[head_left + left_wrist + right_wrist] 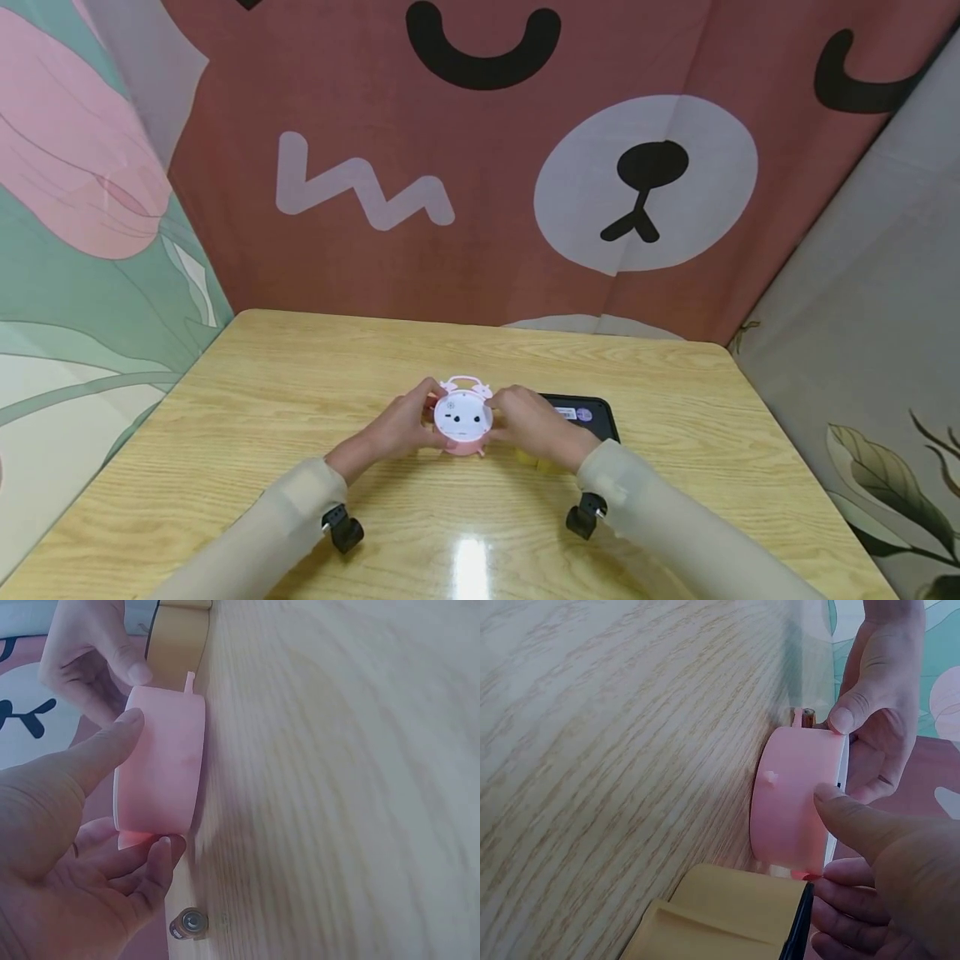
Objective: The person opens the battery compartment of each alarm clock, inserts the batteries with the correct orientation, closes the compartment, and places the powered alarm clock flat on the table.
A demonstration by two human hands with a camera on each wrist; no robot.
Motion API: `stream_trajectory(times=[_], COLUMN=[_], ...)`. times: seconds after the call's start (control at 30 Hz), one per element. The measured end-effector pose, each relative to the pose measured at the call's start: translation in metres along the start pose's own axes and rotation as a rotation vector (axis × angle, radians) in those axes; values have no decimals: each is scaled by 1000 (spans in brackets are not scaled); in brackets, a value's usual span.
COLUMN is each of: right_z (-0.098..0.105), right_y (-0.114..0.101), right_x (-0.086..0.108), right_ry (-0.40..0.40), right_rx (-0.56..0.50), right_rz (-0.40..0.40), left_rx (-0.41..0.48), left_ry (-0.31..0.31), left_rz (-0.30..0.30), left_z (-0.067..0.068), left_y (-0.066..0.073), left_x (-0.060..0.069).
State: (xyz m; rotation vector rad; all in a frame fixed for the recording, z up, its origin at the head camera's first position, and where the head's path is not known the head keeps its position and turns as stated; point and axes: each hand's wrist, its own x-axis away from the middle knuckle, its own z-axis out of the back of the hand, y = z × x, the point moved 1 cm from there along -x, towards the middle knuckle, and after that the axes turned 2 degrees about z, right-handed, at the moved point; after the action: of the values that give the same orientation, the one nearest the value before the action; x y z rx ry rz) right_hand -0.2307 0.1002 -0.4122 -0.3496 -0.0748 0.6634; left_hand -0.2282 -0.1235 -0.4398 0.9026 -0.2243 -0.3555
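A small pink twin-bell alarm clock [463, 417] lies on the wooden table, its white back with small dark knobs turned up. My left hand [401, 421] grips its left side, thumb on the pink rim and fingers curled at the top end. From the other side my right hand [536, 421] holds the rim between thumb and fingers. The wrist views show the pink casing [161, 761] low over the tabletop; I cannot tell whether it touches all along. A battery [190, 922] is by the left hand's fingers.
Right of the clock, partly behind my right hand, is a yellow item with a black panel [600, 415] bearing stickers; its yellow side [727, 907] shows in the right wrist view. A patterned curtain [360, 267] hangs behind the table's far edge [360, 317].
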Motion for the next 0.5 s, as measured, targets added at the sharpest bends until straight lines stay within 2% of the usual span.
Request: stream_trajectory(times=[0.23, 0.5], right_z=[-1, -3], right_y=[-2, -4], right_x=[1, 2], right_ry=[16, 26], right_rx=[26, 60], right_rz=[51, 46], left_rx=[-32, -46], left_ry=[-12, -19], left_rz=[-8, -35], left_z=[2, 3], left_y=[-2, -3], left_x=[1, 3])
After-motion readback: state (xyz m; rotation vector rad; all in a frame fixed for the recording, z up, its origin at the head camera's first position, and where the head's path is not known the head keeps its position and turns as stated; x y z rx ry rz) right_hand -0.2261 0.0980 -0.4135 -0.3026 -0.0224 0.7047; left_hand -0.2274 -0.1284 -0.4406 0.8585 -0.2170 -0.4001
